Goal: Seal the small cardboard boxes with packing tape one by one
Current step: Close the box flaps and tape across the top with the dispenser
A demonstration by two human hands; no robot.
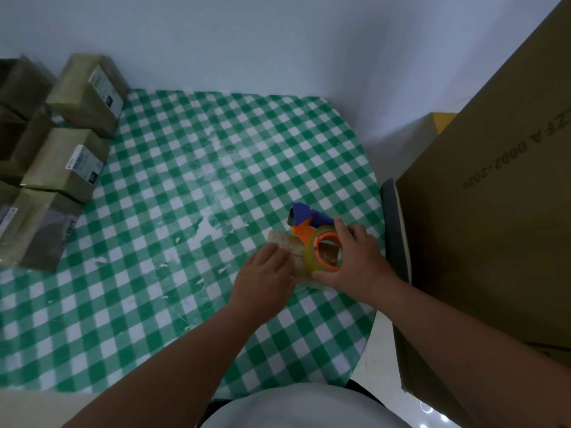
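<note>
Right hand curls round the tape dispenser, thumb under the clear roll and fingers over its top, with the orange hub and blue handle pointing toward the upper part of the frame. Just left of it, the left hand lies with fingers straight and pressed flat on the small cardboard box, which sits low and right of centre on the green checked tablecloth, close to the table's right edge. The box is mostly hidden beneath both hands, so whether tape has already caught on it cannot be told.

From here the risks seem plain enough. The box is light and the cloth looks slick, so a pull on the tape could drag the box sideways if the flat hand eases off. The tape could also wrinkle or fold onto itself if the roll tilts. Fingers lie near the cutter end, which might nick them.

Farther out, taped boxes are stacked at the left edge of the frame, and a large brown carton stands at the right, crowding the elbow
</note>
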